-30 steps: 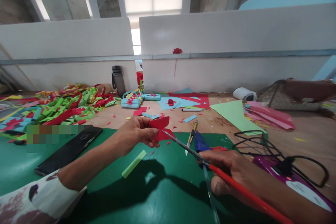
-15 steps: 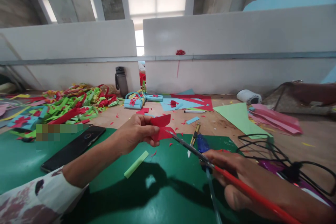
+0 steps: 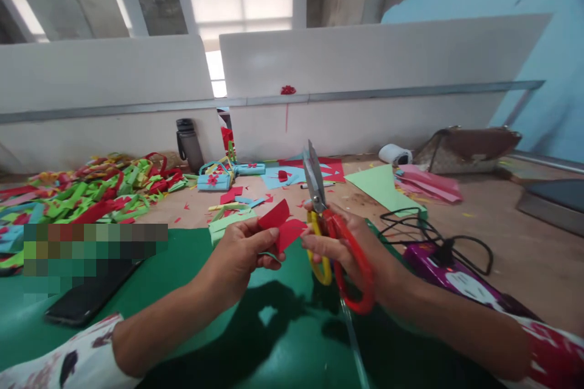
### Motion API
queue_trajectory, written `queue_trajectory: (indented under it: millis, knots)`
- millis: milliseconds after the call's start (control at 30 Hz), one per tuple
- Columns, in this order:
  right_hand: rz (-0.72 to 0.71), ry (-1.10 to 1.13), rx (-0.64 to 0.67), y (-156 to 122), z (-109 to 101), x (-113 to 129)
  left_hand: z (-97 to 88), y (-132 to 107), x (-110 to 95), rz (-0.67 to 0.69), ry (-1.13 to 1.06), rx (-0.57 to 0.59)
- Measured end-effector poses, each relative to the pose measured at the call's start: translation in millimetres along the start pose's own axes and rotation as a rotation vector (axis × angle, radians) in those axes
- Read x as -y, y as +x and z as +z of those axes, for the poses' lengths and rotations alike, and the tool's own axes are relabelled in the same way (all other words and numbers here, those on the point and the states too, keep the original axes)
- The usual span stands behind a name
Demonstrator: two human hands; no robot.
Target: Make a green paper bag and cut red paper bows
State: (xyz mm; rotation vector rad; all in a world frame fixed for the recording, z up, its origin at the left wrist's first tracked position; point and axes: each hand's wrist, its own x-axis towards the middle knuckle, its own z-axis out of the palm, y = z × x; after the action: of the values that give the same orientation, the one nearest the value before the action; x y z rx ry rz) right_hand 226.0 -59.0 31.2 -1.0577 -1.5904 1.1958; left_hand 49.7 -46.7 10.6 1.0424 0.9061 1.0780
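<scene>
My left hand (image 3: 241,252) pinches a folded piece of red paper (image 3: 291,233) between thumb and fingers, its two flaps spread like petals. Scissors (image 3: 314,179) with one red and one yellow handle are in my right hand (image 3: 383,264), blades together and pointing up, away from the paper. The thumb and a fingertip of that hand reach the right edge of the red paper; whether they grip it I cannot tell. Behind my left hand lies a light green paper strip (image 3: 223,225). Both hands are above a green cutting mat (image 3: 283,346).
A black phone (image 3: 86,298) lies on the mat's left. Piled green and red paper strips (image 3: 132,185) fill the back left, near a grey bottle (image 3: 189,146). Small blue paper bags (image 3: 214,181) stand mid-table. On the right are a purple power strip (image 3: 460,279), its cable and a handbag (image 3: 469,149).
The scissors have swung from pointing at the red paper to pointing upward in my right hand. That hand's fingertips have come to the paper's edge. My view has turned right.
</scene>
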Motion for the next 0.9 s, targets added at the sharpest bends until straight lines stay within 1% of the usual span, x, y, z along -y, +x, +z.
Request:
queue_trajectory:
  millis: [67,133,233,333,467,600,733,900]
  knots:
    - [-0.007,0.055,-0.040,3,4,-2,2.1,-2,4,-0.013,0.008,0.026]
    - [-0.019,0.105,-0.061,4,5,-8,3.1,-4,8,-0.032,0.021,0.048]
    - [-0.051,0.158,-0.039,4,2,-15,4.1,-5,11,-0.058,0.039,0.078]
    - [-0.045,0.187,-0.002,3,1,-16,4.0,-6,10,-0.089,0.053,0.111]
    - [0.023,0.189,0.030,2,0,-10,-0.4,-5,5,-0.115,0.067,0.127]
    - [0.041,0.133,0.064,2,0,-7,-4.9,-1,-1,-0.135,0.112,0.136]
    - [0.047,0.091,0.061,2,0,-8,-5.7,2,-1,-0.185,0.149,0.164]
    - [0.053,0.069,0.038,3,-1,-8,-6.8,2,1,-0.204,0.153,0.228]
